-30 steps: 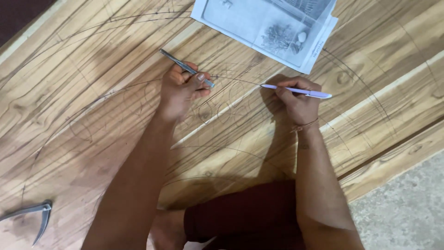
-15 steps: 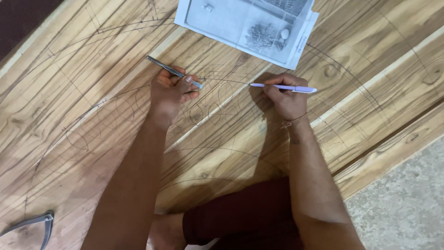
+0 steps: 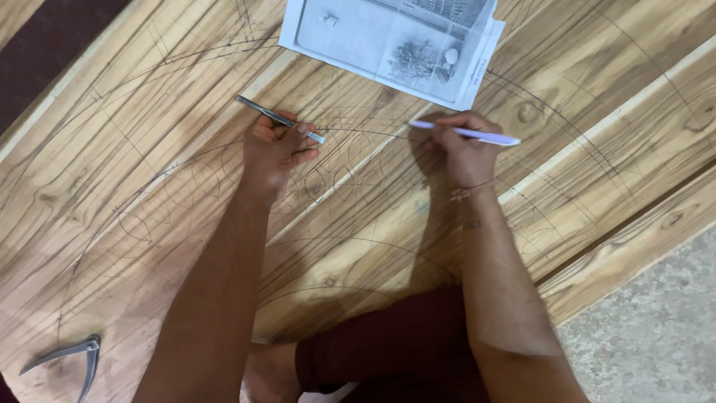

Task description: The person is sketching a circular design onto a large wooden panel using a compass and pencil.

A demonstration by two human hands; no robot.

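Note:
My left hand (image 3: pixel 274 148) grips a thin metal rod (image 3: pixel 277 118) that lies slanted across my fingers, its lower end by my fingertips on the wood. My right hand (image 3: pixel 464 149) holds a pale purple pen (image 3: pixel 466 133), tip pointing left and touching the wooden board (image 3: pixel 149 149). The board carries drawn arcs and petal-shaped pencil lines between and around both hands. My hands rest on the board about a hand's width apart.
A printed paper sheet (image 3: pixel 395 41) with pictures lies at the top, just beyond my right hand. A metal compass tool (image 3: pixel 71 354) sits at the lower left. Grey stone floor (image 3: pixel 656 328) shows at the lower right; my knee in dark red cloth (image 3: pixel 388 347) is below.
The view has drifted slightly, so hands and paper sit a little lower left in frame. Both hands keep their grips; the pen tip stays on the drawn arc.

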